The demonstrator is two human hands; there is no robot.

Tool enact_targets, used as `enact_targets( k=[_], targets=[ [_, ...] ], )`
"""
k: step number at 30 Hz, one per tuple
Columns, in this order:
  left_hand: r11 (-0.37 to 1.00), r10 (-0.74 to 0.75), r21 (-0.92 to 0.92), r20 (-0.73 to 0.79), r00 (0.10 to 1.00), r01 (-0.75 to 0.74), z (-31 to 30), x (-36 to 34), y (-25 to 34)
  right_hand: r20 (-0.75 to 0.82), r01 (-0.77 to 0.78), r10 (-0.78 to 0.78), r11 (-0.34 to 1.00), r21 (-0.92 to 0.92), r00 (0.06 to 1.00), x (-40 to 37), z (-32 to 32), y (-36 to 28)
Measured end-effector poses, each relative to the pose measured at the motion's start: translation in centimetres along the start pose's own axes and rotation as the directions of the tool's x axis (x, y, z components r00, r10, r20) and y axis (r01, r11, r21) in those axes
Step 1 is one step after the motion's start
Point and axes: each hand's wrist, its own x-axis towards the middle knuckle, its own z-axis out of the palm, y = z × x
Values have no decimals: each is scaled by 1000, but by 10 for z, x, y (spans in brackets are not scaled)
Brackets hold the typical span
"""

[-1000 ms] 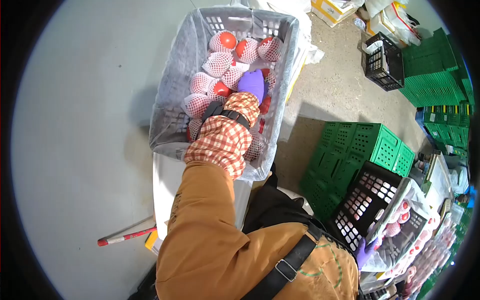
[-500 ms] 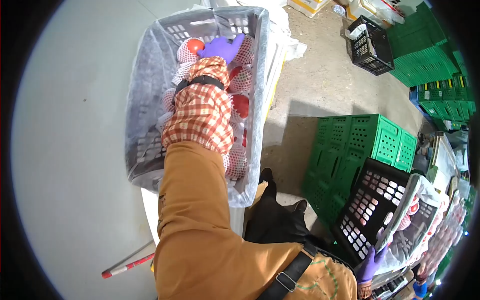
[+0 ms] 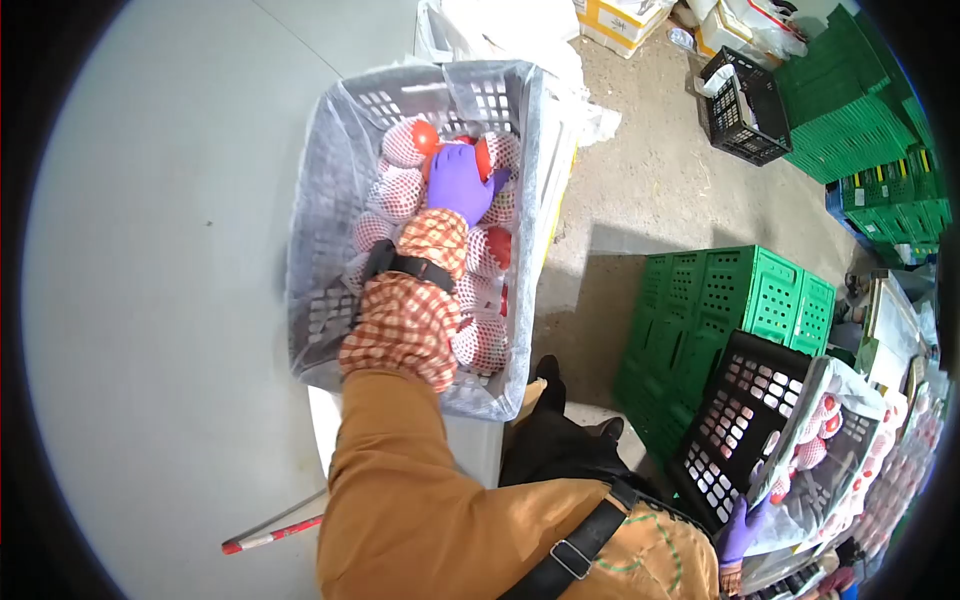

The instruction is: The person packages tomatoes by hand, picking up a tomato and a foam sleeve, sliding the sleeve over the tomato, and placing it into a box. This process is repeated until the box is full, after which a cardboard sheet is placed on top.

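Note:
My left hand (image 3: pixel 462 182), in a purple glove, reaches into a grey-lined crate (image 3: pixel 305 240). Its fingers and thumb close round a red fruit (image 3: pixel 485 158) in white foam net, near the crate's far end. Other netted fruits lie in rows, such as one at the upper left (image 3: pixel 408 142) and one at the lower right (image 3: pixel 482 342). At the lower right of the view, my right hand (image 3: pixel 740 530), also purple-gloved, grips the edge of a tilted black crate (image 3: pixel 738 415). That crate has a pale liner and several netted red fruits inside.
Green crates (image 3: pixel 690 320) stand beside my legs, behind the black crate. A smaller black crate (image 3: pixel 750 110) and stacked green crates (image 3: pixel 840 100) are at the upper right. White boxes (image 3: pixel 620 22) sit at the top. A red and white strip (image 3: pixel 270 535) lies at the lower left.
The view has shifted, so the lined crate appears lower and farther right. My left hand has drawn back from the far end, its fingers now curled round a fruit. More fruit shows in the black crate.

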Motion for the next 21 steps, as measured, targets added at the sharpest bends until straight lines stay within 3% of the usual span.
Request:
enact_targets(
  k=[1, 2, 5, 6, 7, 9, 10, 11, 13, 14, 15, 17, 18, 20, 21],
  targets=[
    [1000, -1, -29, -116, 993, -3, 9, -2, -2, -21, 7, -7, 1000, -16, 1000, -1, 2, 1],
    [1000, 16, -23, -124, 992, -19, 14, 0, -5, -11, -1, 0, 1000, -26, 1000, -3, 8, -11],
    [998, 12, 58, 1, 1000, -12, 33, 26, -4, 9, 22, -21, 999, -28, 1000, 4, -2, 16],
    [996, -48, 77, 60, 997, 43, 44, 33, -7, 4, 13, -12, 1000, -11, 1000, -1, 7, -2],
    [990, -111, 99, 124, 986, 99, 49, 37, -7, 53, 94, -86, 981, -171, 995, -1, 3, -3],
    [990, -57, 135, 111, 992, 42, 54, 40, -18, 35, 25, -28, 996, 90, 999, -4, 11, -10],
    [987, -74, 154, 222, 972, 40, 37, 45, -18, 36, 18, -21, 996, 86, 999, -4, 9, -9],
    [987, -79, 158, 230, 970, 43, 41, 52, -34, 44, 13, -18, 995, 100, 999, -4, 8, -8],
    [990, 88, -135, 287, 954, -50, 41, 68, -68, 28, -31, 29, 996, 85, 999, -5, 8, -7],
    [992, 91, 58, 292, 952, -113, 41, 70, -80, 9, -23, 23, 996, 82, 1000, -6, 6, -3],
    [992, 87, 58, 290, 953, -108, 32, 71, -80, -16, -12, 13, 997, 80, 1000, -5, 6, 1],
    [946, 11, 294, 383, 924, -134, 24, 59, -73, -53, -42, 48, 993, 109, 997, -8, 10, -7],
    [926, 136, 314, 245, 960, -211, 29, 53, -74, -51, -53, 58, 995, 84, 997, -8, 12, -15],
    [942, 100, 279, 297, 950, -186, 33, 46, -72, -41, -56, 60, 994, 90, 997, -9, 12, -16],
    [953, 63, 260, 326, 943, -154, 29, 40, -70, -10, -13, 13, 1000, 8, 1000, -7, 4, -7]
  ],
)
